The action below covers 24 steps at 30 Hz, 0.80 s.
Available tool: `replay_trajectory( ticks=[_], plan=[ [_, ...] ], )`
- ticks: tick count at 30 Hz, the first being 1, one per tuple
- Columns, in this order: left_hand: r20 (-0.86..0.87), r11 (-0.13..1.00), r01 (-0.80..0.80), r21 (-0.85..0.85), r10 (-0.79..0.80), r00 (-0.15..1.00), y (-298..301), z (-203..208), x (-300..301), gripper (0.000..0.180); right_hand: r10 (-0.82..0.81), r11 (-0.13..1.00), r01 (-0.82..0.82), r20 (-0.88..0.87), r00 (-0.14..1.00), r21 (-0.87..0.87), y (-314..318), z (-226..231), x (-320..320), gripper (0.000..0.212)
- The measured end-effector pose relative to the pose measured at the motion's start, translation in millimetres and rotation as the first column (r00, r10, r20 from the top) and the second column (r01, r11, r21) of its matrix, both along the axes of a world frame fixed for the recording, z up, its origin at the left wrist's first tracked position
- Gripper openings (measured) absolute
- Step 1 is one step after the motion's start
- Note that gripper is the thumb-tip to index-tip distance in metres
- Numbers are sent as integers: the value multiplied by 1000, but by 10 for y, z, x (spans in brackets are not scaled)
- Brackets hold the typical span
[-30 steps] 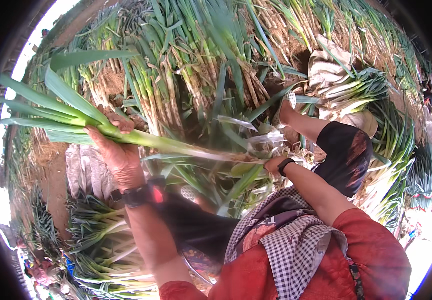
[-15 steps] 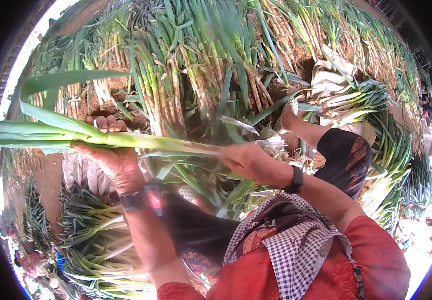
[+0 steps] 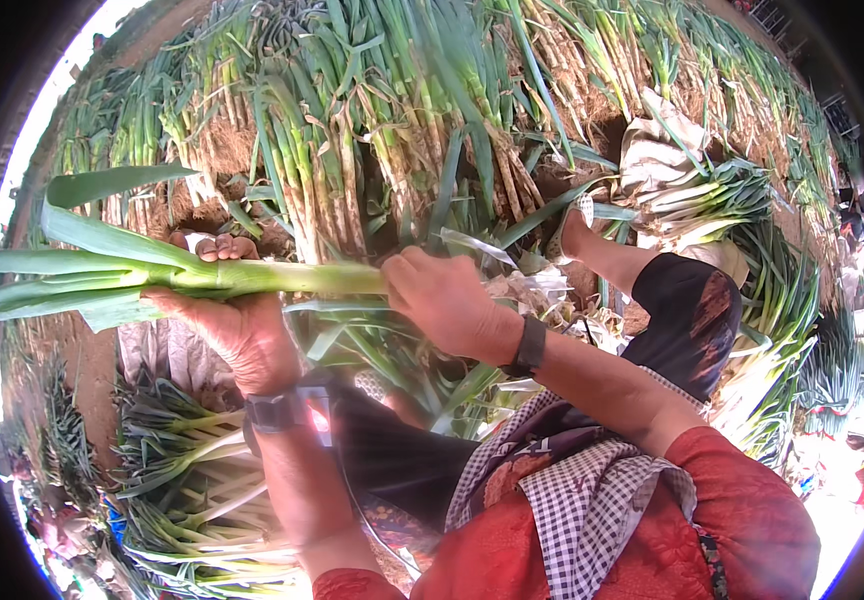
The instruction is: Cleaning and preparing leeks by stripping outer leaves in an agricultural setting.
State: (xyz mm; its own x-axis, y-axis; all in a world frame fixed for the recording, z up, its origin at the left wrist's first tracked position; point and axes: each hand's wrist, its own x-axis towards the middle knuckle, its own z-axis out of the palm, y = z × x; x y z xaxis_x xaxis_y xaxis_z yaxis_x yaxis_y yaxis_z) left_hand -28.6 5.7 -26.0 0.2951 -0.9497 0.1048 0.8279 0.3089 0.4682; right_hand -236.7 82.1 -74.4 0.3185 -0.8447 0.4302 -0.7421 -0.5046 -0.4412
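While the left hand (image 3: 237, 325) grips the leek (image 3: 282, 277) from below, the right hand (image 3: 442, 300) closes around its stalk.

The white root end of the long green leek (image 3: 282, 277) is concealed inside the right hand (image 3: 447, 300). The left hand (image 3: 227, 315) covers part of its stalk. Distant leek bundles along the rim are too blurred to distinguish.
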Motion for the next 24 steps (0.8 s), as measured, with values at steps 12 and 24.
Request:
replay_trajectory(
  ticks=[12,24],
  plan=[
    [-59,864,336,-376,-384,921,-92,81,780,71,-535,792,145,559,633,594,-22,-1225,-1205,13],
    [-81,960,156,-232,-179,980,-69,-135,1244,92,-368,897,301,170,914,324,180,-1214,-1725,39]
  ],
)
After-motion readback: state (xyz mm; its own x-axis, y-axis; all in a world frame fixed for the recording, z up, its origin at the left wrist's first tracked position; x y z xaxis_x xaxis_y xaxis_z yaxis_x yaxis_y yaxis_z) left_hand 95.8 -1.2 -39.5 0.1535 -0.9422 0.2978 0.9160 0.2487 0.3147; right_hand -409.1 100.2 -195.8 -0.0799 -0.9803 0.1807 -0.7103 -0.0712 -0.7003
